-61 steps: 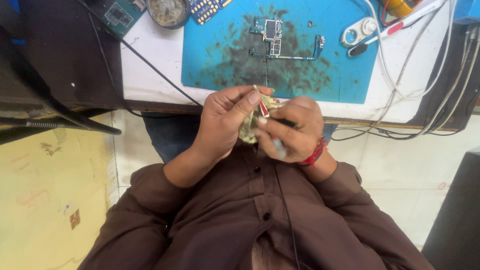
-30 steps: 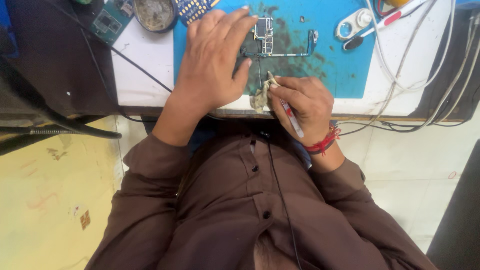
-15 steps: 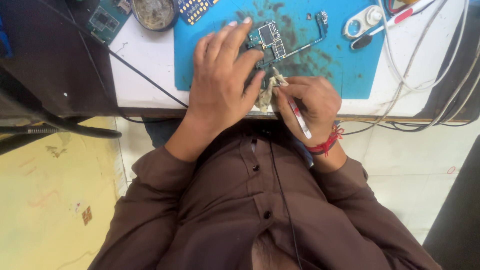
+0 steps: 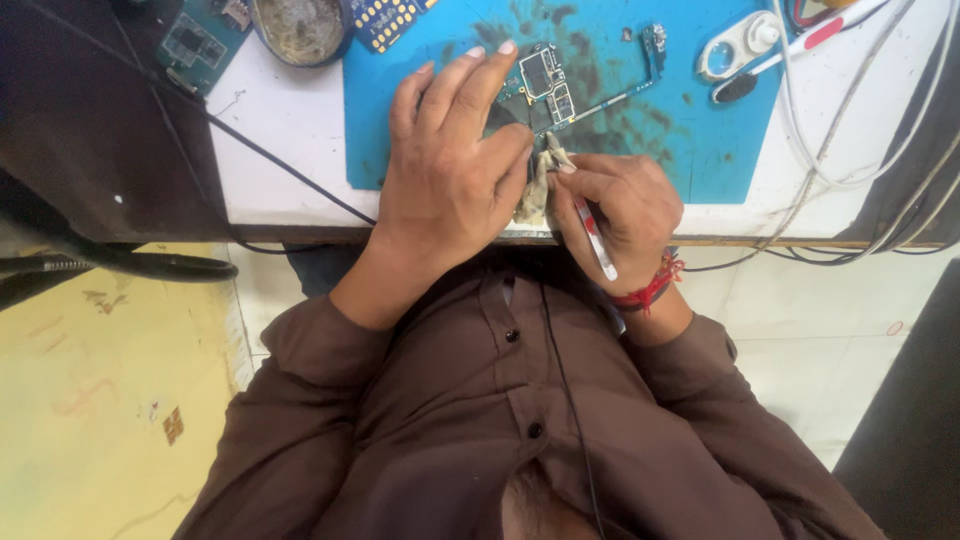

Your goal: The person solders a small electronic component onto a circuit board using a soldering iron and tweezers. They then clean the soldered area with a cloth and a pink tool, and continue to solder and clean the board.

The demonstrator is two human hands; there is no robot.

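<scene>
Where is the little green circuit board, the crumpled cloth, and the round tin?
circuit board (image 4: 545,78): head view, on its dark chips beside the left fingertips.
crumpled cloth (image 4: 537,190): head view, on the pale wad between the two hands.
round tin (image 4: 300,28): head view, on its grimy inside.

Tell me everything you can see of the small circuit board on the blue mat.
The circuit board is small, flat and green, studded with dark square chips and metal shields, with a thin strip running right toward a small end piece. It lies on the stained blue mat near the table's front edge. The left hand rests its fingertips on the board's left part; the right hand, holding a crumpled cloth and slim tool, sits just below it.
</scene>
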